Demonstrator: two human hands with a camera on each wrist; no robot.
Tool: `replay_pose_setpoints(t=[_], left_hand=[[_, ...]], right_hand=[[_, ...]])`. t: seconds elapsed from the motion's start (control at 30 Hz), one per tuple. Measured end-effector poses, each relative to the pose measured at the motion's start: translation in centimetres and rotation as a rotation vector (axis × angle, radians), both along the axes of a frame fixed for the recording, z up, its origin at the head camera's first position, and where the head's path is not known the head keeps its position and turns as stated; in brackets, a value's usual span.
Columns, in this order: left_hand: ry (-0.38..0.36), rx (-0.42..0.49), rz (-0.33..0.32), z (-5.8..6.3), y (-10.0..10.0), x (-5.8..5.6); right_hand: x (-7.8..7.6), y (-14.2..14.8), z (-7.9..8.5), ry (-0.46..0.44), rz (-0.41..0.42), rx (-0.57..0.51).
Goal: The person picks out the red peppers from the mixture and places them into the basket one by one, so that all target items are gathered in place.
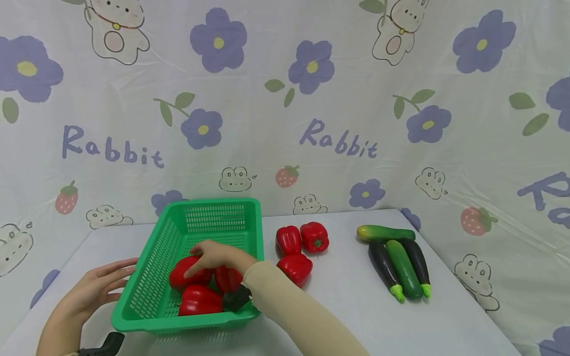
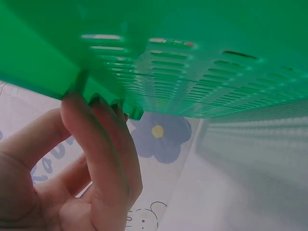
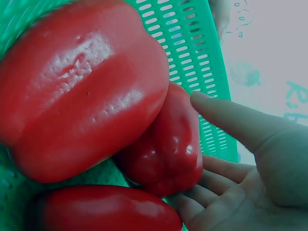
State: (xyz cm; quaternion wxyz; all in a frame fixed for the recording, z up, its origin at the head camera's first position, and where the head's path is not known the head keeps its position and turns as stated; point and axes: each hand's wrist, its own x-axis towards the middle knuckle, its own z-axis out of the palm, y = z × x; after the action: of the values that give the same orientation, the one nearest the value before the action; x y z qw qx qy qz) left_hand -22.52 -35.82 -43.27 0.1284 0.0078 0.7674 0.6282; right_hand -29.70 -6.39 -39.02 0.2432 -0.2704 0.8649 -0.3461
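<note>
A green plastic basket (image 1: 151,324) stands at the left of the white table, with three red bell peppers in it. My right hand (image 1: 218,257) reaches inside and holds one red bell pepper (image 1: 180,274), thumb on one side and fingers on the other. Beside it lie a second bell pepper (image 1: 227,278) and a third bell pepper (image 1: 200,300). In the right wrist view, the thumb of my right hand (image 3: 274,159) touches the pepper (image 3: 175,144). My left hand (image 1: 91,287) rests its fingertips against the basket's left rim, fingers loosely bent in the left wrist view.
Three more red bell peppers (image 1: 295,269) sit just right of the basket. Farther right lie a cucumber (image 1: 385,233), a dark green cucumber-like vegetable (image 1: 404,269) and two eggplants (image 1: 384,267). A printed cloth (image 1: 267,143) hangs behind the table (image 1: 347,306).
</note>
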Motion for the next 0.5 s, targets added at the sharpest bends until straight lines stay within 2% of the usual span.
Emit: replay_pose_setpoints(t=[0.2,0.5], left_hand=[[0.006,-0.009,0.005,-0.1,0.1,0.0],[0.008,-0.025,0.013,0.0,0.1,0.0]], right_hand=[[0.0,0.1,0.2,0.009,-0.003,-0.057],[-0.2,0.8,0.9,0.081,-0.011,-0.159]])
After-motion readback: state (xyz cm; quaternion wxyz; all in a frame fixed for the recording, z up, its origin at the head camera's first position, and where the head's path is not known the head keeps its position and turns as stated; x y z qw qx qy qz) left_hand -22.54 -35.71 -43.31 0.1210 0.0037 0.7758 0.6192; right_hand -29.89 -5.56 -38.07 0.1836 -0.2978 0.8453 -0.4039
